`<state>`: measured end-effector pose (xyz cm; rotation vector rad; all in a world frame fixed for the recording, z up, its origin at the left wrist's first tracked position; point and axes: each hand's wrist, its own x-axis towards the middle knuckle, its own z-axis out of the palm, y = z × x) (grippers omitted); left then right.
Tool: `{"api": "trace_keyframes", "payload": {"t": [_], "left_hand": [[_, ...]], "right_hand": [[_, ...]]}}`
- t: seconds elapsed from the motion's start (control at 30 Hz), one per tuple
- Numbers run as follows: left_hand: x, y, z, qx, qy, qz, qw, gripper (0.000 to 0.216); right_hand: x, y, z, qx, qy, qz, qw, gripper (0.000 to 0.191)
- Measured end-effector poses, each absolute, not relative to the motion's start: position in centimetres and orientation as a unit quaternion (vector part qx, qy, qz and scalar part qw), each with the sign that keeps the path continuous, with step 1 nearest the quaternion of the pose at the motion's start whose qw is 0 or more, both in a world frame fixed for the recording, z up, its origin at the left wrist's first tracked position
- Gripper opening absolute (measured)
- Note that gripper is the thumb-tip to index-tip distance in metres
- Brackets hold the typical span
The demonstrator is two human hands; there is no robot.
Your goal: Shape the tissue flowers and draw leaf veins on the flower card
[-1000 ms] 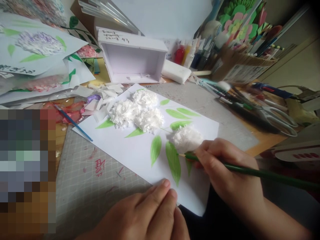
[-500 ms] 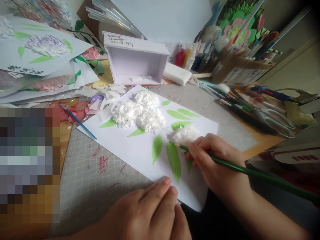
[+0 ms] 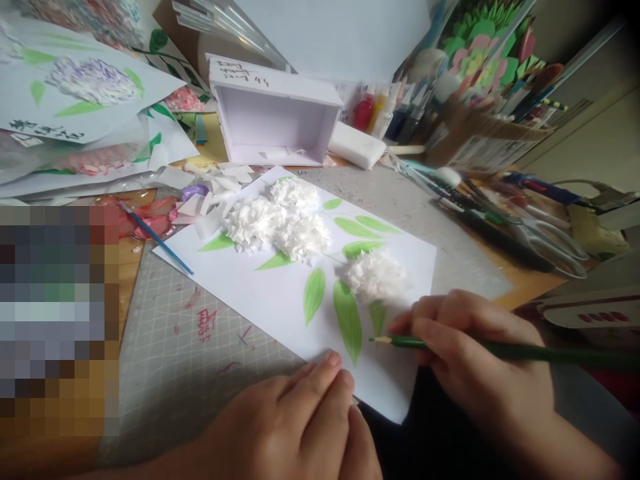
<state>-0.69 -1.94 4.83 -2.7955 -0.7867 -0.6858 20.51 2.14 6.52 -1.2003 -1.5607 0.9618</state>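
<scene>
My right hand grips a green colored pencil near its sharpened end. The pencil's tip is by the lower end of a small green leaf drawn on the white sheet. Whether the tip touches the paper I cannot tell. Above it sits a single ruffled white flower. A cluster of similar white flowers stands out from the sheet's upper left part, with more green leaves around. My left hand lies flat on the sheet's lower edge, fingers extended close together, holding nothing.
A grey cutting mat lies under the sheet. A blue stick overlaps its left corner beside paper scraps. An open white box stands behind; scissors and other tools lie right. Floral pictures fill the back left.
My right hand has moved down and right with the pencil, from beside the single flower to the small leaf's lower end. More of that flower and leaf now shows. My left hand stays put.
</scene>
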Motion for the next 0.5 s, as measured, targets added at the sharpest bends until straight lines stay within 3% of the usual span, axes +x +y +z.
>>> {"api": "trace_keyframes", "payload": {"t": [0.37,0.5], "left_hand": [[-0.45,-1.44,4.86,-0.926,-0.277,-0.246,0.071,0.019],[-0.41,-1.71,4.44,-0.918,-0.281,-0.265,0.093,0.019]], "right_hand": [[20.44,1.83,7.19,-0.446,-0.766,0.318,0.338,0.021],[20.22,2.00,6.96,-0.475,-0.753,0.288,0.353,0.020]]}}
